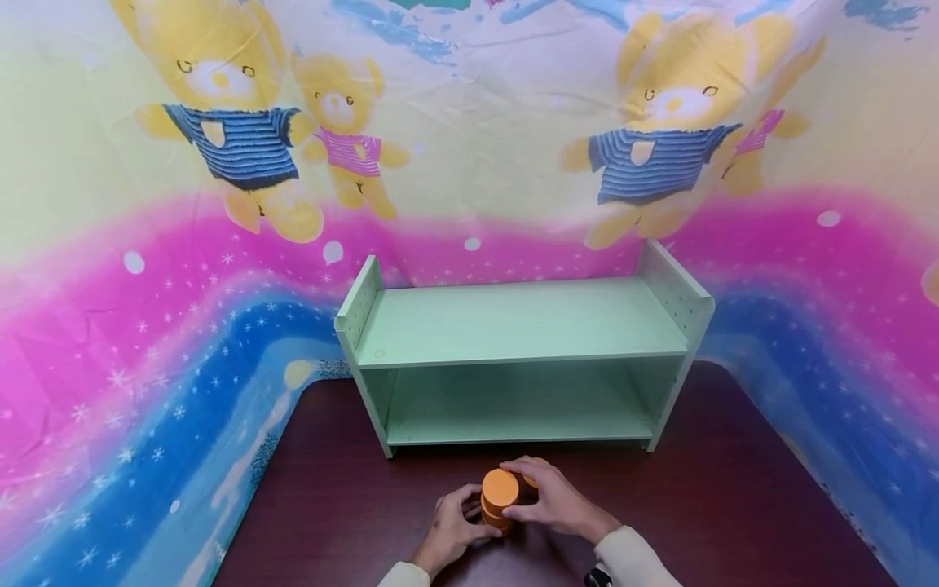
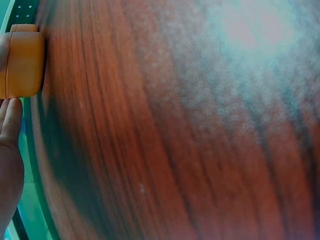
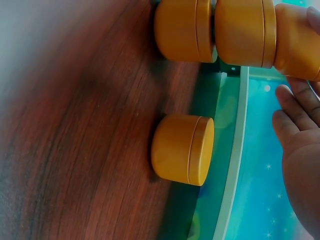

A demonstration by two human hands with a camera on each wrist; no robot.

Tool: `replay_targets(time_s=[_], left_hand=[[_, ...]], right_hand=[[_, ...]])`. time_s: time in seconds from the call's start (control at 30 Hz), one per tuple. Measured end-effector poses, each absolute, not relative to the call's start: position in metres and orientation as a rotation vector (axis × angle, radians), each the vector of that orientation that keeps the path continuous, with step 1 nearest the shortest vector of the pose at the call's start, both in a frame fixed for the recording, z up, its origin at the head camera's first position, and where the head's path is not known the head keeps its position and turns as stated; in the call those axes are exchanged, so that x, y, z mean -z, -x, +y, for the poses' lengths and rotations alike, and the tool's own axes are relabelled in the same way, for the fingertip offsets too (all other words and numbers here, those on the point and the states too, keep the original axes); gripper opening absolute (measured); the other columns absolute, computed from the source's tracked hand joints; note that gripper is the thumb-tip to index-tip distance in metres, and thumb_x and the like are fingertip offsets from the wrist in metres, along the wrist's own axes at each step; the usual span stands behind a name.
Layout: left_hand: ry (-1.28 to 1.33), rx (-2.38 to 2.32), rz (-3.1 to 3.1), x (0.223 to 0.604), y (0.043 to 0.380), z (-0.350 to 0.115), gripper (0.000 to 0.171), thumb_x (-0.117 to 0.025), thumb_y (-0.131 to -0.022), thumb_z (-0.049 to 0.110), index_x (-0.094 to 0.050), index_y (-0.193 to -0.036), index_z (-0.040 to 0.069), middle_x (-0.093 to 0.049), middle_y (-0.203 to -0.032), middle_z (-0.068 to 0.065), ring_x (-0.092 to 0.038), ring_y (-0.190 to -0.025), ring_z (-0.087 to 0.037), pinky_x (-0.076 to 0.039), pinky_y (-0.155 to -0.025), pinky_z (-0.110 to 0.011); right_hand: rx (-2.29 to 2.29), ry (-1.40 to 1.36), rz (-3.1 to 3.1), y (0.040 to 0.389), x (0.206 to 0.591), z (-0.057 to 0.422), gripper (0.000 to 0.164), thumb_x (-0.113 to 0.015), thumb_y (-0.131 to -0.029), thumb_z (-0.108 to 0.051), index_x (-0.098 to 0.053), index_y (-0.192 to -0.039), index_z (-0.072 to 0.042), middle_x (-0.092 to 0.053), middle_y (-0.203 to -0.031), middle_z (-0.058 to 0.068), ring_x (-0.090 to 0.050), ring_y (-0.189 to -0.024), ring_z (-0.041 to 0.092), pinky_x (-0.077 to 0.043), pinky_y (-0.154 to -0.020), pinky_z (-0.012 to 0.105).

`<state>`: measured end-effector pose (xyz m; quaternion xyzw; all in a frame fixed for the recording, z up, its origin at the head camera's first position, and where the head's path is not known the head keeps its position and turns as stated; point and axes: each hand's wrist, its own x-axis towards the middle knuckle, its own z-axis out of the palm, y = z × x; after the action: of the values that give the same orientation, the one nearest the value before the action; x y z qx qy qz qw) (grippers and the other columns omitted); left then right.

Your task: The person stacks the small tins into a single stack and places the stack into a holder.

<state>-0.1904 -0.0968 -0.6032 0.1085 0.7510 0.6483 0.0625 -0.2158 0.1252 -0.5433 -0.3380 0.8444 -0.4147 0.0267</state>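
Three round orange lidded jars stand in a stack near the table's front, well seen in the right wrist view: a bottom jar [image 3: 177,31], a middle jar [image 3: 240,32] and a top jar [image 3: 295,42]. My right hand [image 1: 553,501] holds the top jar from the right, thumb in front and fingers behind. From the left, my left hand [image 1: 453,526] grips the lower part of the stack between thumb and fingers. A fourth orange jar [image 3: 175,149] stands upright apart from the stack, mostly hidden behind my right hand in the head view.
A pale green two-tier shelf [image 1: 521,322] stands on the dark red-brown wooden table [image 1: 315,489], just beyond the jars. Its upright side panels rise above the top board. Behind the table hangs a colourful cloth [image 1: 477,147] printed with bears.
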Motion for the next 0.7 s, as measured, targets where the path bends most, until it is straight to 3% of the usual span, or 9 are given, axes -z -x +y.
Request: replay_targets(time_s=[0.47,0.7], left_hand=[[-0.354,-1.975,2.280,0.6041,0.1902,-0.0971,0.057,-0.089,-0.063,-0.009,-0.066,-0.115,-0.003,-0.069,-0.114,-0.019,-0.067,-0.107,-0.034,-0.058,-0.087,-0.031],[-0.335,-1.941,2.285,0.6044,0.1912,-0.0975,0.059,-0.090,-0.064,-0.006,-0.065,-0.117,-0.004,-0.068,-0.115,-0.019,-0.068,-0.107,-0.034,-0.059,-0.086,-0.033]], right_hand=[[1.263,0.992,2.616,0.2142,0.5403,0.1229,0.063,-0.078,-0.086,-0.045,-0.059,-0.137,-0.013,-0.062,-0.126,-0.001,-0.056,-0.113,0.020,-0.052,-0.093,0.054],[1.292,0.954,2.553,0.2189,0.5437,0.1287,0.071,-0.079,-0.085,-0.044,-0.055,-0.139,-0.004,-0.058,-0.131,0.004,-0.057,-0.118,0.026,-0.050,-0.097,0.058]])
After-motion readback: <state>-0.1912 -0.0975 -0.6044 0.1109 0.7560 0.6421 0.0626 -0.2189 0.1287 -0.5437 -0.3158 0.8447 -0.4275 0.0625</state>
